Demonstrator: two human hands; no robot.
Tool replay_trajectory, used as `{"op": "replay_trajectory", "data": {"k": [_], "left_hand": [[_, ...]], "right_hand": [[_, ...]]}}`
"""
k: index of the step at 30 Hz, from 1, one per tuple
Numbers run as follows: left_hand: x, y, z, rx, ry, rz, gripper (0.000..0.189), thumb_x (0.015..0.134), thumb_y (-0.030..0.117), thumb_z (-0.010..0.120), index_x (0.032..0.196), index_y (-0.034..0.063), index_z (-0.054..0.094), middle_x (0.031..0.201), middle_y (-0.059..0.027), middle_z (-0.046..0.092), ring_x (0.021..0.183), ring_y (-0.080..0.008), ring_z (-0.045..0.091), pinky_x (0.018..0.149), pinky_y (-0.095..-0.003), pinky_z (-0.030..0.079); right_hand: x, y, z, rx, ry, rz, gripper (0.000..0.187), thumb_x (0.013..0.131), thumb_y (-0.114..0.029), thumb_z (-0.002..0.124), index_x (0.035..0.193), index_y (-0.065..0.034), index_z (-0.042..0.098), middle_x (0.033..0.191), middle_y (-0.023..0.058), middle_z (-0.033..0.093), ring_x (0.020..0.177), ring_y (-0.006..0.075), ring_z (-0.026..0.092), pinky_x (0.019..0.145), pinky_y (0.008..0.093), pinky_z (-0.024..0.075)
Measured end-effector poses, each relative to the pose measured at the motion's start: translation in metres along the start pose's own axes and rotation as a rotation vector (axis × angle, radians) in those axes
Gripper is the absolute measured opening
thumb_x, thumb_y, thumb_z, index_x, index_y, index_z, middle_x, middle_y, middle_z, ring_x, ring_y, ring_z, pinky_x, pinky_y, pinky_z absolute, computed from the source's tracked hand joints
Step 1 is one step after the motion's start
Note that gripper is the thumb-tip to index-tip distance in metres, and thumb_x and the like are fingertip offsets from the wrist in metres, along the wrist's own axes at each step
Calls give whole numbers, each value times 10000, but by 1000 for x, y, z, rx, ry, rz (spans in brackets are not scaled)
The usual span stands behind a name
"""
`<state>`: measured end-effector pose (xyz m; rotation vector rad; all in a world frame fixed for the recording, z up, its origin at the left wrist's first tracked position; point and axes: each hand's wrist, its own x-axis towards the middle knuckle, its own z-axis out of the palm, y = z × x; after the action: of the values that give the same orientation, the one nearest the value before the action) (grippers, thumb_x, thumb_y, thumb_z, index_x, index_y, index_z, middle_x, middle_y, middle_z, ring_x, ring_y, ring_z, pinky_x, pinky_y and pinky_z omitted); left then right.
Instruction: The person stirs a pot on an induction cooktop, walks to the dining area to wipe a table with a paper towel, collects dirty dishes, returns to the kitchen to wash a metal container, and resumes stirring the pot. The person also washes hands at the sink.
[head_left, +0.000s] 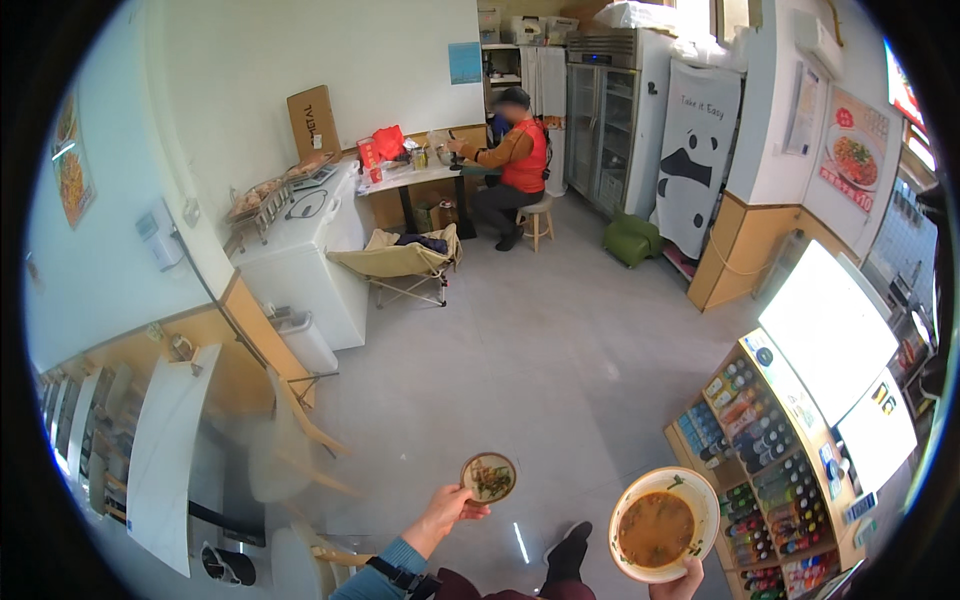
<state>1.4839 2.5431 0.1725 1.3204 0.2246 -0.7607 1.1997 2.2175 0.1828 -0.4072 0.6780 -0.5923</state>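
Note:
My left hand (448, 508) grips a small round dish (489, 478) by its lower left rim. The dish has a brown edge and holds some chopped food with green bits. On the right, my right hand (679, 581) holds a large pale bowl (707, 517) at its lower rim, with the thumb over the edge. Orange-brown soup or broth (657, 529) with green pieces lies in the bowl. The two vessels are apart, both held above the grey floor.
A drinks shelf (750, 450) with screens on its counter stands at the right. White tables (169, 465) and chairs are at the left. Ahead are a chest freezer (337, 285), a folding chair (397, 262), a seated person (521, 161) at a table and a glass-door refrigerator (600, 127).

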Motion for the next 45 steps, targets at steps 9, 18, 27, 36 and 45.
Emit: {"op": "replay_trajectory", "data": {"k": [9,18,27,36,45], "left_hand": [[163,75,157,-6,86,-16,286,912,97,446,1071,-113,557,893,-194,684,771,-257,701,689,-331,586],[402,146,283,130,113,-39,283,890,90,464,1077,-93,568,865,-188,685,717,-259,702,605,-320,578],[652,292,480,380,-192,-20,286,928,165,503,1079,-66,578,857,-154,670,658,-228,678,572,-315,559],[860,360,759,584,-522,-34,247,929,151,478,1036,-42,592,873,-150,665,661,-205,658,586,-321,549],[1006,398,999,667,-647,-100,222,905,79,446,1018,-74,561,852,-161,668,639,-217,665,565,-309,545]], "right_hand": [[254,-95,87,-44,-31,82,617,789,-138,606,1366,-22,421,1360,177,485,1241,343,469,1036,489,413],[505,-172,175,-316,-203,-108,703,727,-206,569,1381,-19,391,1365,174,479,1241,365,467,1066,490,376],[692,-227,234,-365,49,-256,414,768,-176,566,1136,13,573,1106,159,633,1023,285,605,887,393,483],[867,-347,298,167,156,-426,554,754,-157,563,1255,65,487,1145,176,612,1026,301,609,918,399,495],[1037,-483,304,363,318,-514,606,732,-153,576,1282,69,454,1235,194,572,1126,317,571,999,402,453]]}}
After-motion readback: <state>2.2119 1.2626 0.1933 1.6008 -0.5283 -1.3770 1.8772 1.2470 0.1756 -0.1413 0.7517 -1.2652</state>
